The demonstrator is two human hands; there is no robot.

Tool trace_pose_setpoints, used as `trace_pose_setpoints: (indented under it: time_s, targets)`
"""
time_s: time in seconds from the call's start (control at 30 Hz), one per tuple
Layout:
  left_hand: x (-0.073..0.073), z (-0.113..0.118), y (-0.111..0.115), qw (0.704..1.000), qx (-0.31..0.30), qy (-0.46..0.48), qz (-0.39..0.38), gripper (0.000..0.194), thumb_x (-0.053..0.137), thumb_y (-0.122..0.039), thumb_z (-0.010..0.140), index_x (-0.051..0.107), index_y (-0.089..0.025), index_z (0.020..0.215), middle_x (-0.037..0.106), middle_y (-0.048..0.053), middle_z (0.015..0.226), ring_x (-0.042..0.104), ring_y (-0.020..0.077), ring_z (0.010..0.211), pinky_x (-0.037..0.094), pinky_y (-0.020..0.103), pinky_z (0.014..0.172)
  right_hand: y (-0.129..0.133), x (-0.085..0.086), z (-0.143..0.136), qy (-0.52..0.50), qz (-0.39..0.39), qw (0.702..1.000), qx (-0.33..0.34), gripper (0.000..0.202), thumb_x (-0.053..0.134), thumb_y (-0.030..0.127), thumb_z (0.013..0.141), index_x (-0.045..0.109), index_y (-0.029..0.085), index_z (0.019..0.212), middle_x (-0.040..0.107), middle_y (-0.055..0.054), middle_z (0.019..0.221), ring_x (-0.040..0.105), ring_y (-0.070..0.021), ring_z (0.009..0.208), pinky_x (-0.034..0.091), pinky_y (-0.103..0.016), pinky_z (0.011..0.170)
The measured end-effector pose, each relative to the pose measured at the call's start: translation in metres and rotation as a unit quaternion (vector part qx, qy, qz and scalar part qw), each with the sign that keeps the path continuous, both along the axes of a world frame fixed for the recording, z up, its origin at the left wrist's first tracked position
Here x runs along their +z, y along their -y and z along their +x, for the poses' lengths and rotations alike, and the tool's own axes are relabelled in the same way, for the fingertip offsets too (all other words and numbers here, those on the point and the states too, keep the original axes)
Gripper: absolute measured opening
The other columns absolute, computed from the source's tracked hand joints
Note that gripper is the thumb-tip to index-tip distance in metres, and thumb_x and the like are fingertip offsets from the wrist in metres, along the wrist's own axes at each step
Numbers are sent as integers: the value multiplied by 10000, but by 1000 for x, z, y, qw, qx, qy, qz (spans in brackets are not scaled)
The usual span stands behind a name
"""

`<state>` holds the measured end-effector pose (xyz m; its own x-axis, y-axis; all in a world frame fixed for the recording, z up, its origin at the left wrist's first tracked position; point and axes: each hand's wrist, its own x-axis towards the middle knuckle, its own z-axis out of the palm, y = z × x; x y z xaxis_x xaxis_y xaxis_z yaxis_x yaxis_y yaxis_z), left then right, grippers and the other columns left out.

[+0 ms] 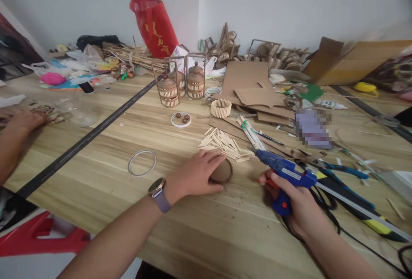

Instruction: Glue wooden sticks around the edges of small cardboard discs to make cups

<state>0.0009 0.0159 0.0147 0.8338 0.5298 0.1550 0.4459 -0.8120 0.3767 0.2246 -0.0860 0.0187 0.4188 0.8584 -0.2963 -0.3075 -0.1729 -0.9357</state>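
Note:
My left hand (196,171), with a watch on the wrist, rests on the table with its thumb and fingers around a small round brown disc (222,171) that has a ridged edge. Part of the disc is hidden under the fingers. In my right hand (292,201) is a blue glue gun (286,171), its nozzle pointing left toward the disc. A clear glue stick (357,204) sticks out of its back end. Just beyond my left hand lies a loose pile of short wooden sticks (222,141). A ring of upright sticks (221,108) stands behind the pile.
Small stick-and-cord lidded baskets (168,91) stand farther back near a red bag (154,25). Cardboard sheets (246,77), pliers (344,167) and a black cable (325,199) lie right. A white ring (142,163) lies left. Another person's hand (22,120) is at far left.

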Motion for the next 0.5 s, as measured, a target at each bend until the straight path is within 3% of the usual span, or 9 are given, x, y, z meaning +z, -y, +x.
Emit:
trace_pose_setpoints:
  time_s: [0.17,0.27,0.37,0.5]
  targets:
    - [1,0,5,1000,3,-2,-10,742,716,-351,776,352,-163,1394,441,153,1409,392,313,1310,343,464,1107,4,-8,5,71,-27,997,15,390,837,501,529,672,188,694,676,-48,645,558,-148,537,410,-211,383]
    - [-5,0,7,1000,8,1,-15,795,713,-394,775,311,-147,1415,316,204,1486,309,359,1367,325,516,1108,7,-13,9,124,-13,991,39,351,803,495,594,652,197,702,659,-39,635,523,-142,498,384,-225,373]
    - [-10,1,8,1000,3,17,-23,815,695,-446,792,272,-166,1430,301,196,1501,281,350,1386,301,522,1124,9,-12,13,175,-14,982,70,318,760,512,657,650,215,687,666,-38,645,564,-168,535,443,-251,423]
    - [-12,4,7,999,-4,18,-37,807,698,-388,792,271,-141,1432,352,160,1487,304,326,1370,283,472,1148,8,-6,16,272,-26,956,102,329,736,563,668,697,237,656,716,-69,673,659,-238,660,550,-316,593]
